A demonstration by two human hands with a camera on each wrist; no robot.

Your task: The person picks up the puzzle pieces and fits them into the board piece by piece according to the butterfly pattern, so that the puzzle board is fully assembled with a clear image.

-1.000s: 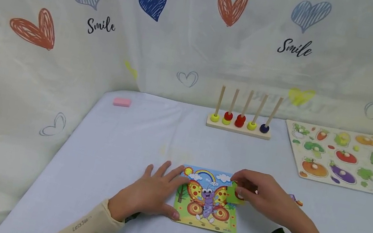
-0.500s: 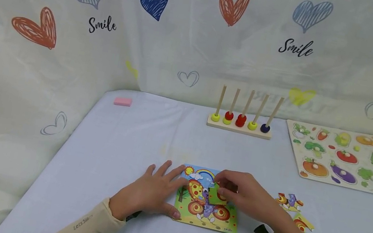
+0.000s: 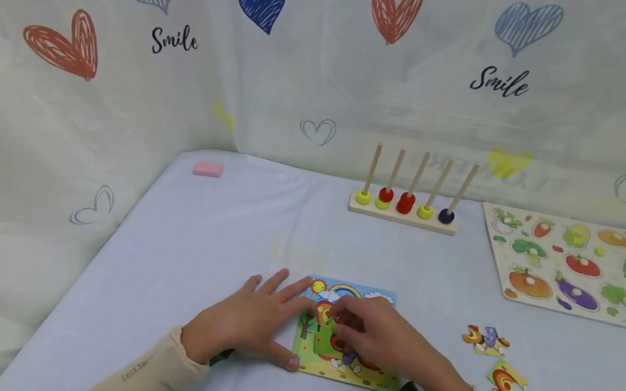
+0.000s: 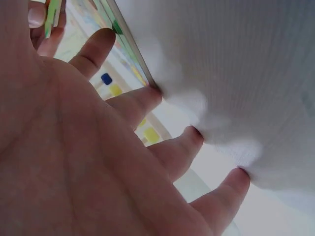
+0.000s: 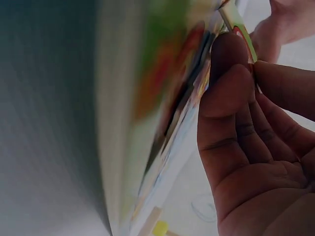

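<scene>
A butterfly puzzle board (image 3: 344, 374) lies flat on the white-covered table. My left hand (image 3: 252, 325) is spread at its left side, the fingers straight; in the left wrist view two fingertips touch the board's edge (image 4: 130, 44) and the others rest on the cloth. My right hand (image 3: 382, 337) pinches a green puzzle piece (image 3: 327, 343) between thumb and fingers, over the board's left-middle part. The piece (image 5: 241, 32) is seen edge-on and tilted in the right wrist view. The right hand hides much of the butterfly picture.
Two loose puzzle pieces, one purple and orange (image 3: 486, 340), one yellow and red (image 3: 506, 381), lie right of the board. Farther back stand a bead peg stand (image 3: 403, 217) and a vegetable knob puzzle (image 3: 587, 279). A pink block (image 3: 208, 169) sits far left.
My right hand has moved left across the board with the green puzzle piece, from its right edge to the left-middle. The loose pieces have come into full view. The left hand stays put.
</scene>
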